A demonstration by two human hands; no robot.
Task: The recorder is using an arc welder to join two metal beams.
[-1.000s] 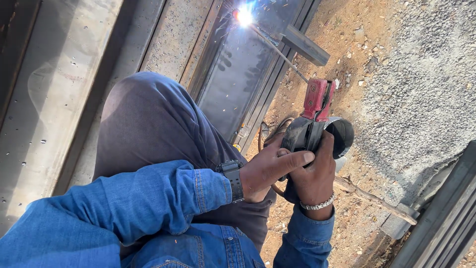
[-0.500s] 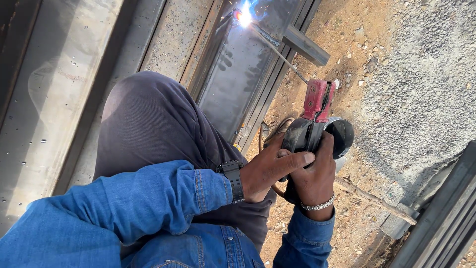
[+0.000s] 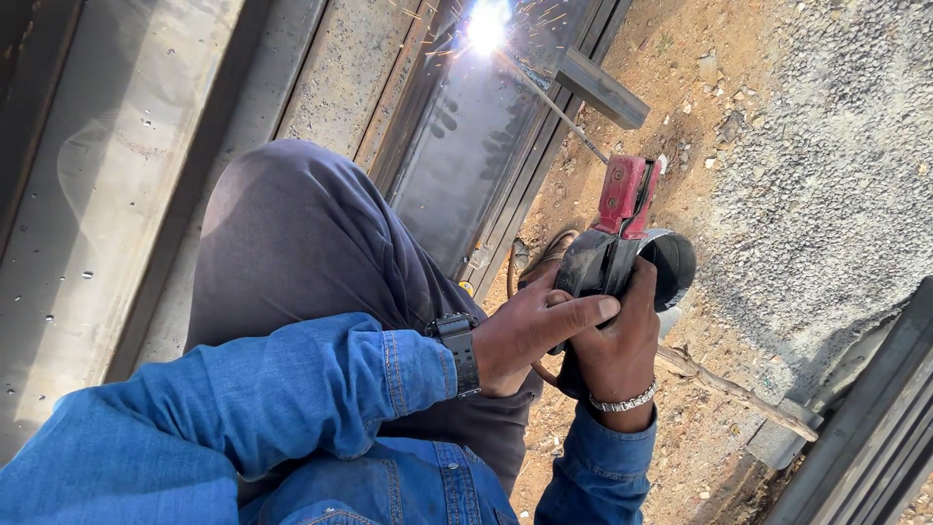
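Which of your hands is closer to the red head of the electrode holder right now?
Right. The right hand grips the black handle just below the red clamp head. The left hand lies across the right hand's fingers, lower and farther from the head.

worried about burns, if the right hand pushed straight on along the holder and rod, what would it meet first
Likely the welding arc on the steel frame, where the rod ends; depth is unclear.

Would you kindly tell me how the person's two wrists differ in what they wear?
The left hand wears a dark, wide-strapped wristwatch by the denim cuff; the right hand wears a thin silver chain bracelet. The watch has a broad face; the bracelet is fine links. Both hands grip the red electrode holder.
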